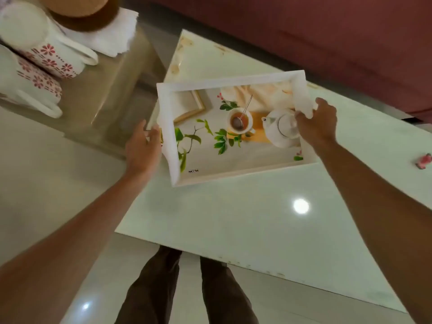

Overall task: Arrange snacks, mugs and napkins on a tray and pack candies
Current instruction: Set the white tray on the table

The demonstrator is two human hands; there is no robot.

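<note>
A white rectangular tray with a printed picture of a teapot, a teacup and leaves lies on the pale table, with nothing on it. My right hand grips its right rim, fingers curled over the edge. My left hand is at its left rim, fingers around the edge. Two white mugs with red flower patterns stand on a glass side table at the upper left. White napkins lie behind them under a brown round object.
A small pink candy lies on the table at the far right. A dark red sofa runs along the back. The glass side table sits left of the pale table. My legs stand at the table's near edge.
</note>
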